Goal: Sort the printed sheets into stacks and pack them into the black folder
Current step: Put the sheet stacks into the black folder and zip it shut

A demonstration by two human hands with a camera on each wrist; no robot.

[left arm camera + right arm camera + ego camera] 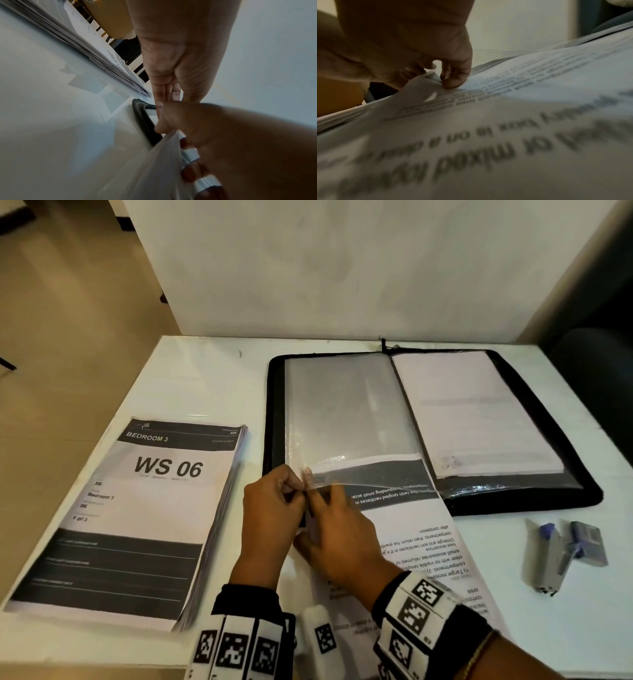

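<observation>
The black folder [513,505] lies open on the white table, with a clear plastic sleeve [346,412] on its left page and a filled sleeve [479,409] on the right. My left hand [298,485] pinches the near left corner of the clear sleeve and lifts it. My right hand [317,529] grips the left edge of a set of printed sheets [421,529], whose top end lies inside the sleeve's mouth. The left wrist view shows the left hand's fingers [165,94] above the right hand [185,148], which curls round the sheets [163,166]. A fingertip [452,81] presses on the sheets [505,119].
A thick stack of printed sheets [137,508] headed WS 06 lies at the left of the table [212,378]. A grey and blue stapler [561,553] rests at the right, near the folder's front corner. A white wall stands behind the table.
</observation>
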